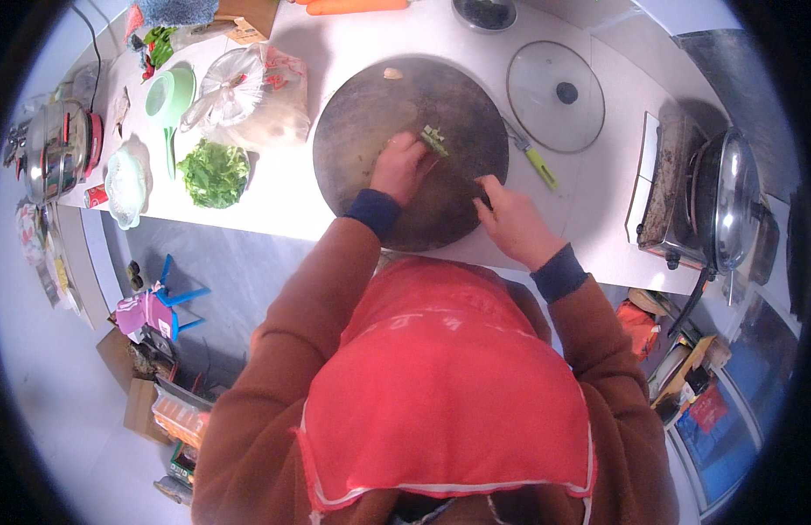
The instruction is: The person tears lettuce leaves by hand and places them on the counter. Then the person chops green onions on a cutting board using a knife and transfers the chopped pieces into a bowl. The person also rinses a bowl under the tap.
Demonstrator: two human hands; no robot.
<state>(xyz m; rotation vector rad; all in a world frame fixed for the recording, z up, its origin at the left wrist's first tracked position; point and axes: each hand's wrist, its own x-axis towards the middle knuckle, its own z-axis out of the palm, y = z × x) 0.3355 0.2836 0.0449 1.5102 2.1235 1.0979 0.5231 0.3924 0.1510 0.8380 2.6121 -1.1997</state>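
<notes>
My left hand [400,167] is over the middle of a round dark chopping board [353,131], its fingers curled against a small bunch of chopped green vegetable [434,140]. Close to the board's right edge is my right hand [518,223], thumb and forefinger bent towards the board. Whether it grips a tool, such as a knife seen edge-on, I cannot tell. A pale piece of food, perhaps garlic [392,73], lies near the board's far rim. Right of the board, a peeler or knife with a lime-green handle [540,167] rests on the white counter [596,197].
A glass lid [555,95] lies at the far right, before a stove [671,190] bearing a lidded pan [727,197]. Leafy greens [214,174], plastic bags [274,105], a green ladle-like scoop [169,98] and an electric pot [58,151] stand left. Carrots [356,6] lie at the back.
</notes>
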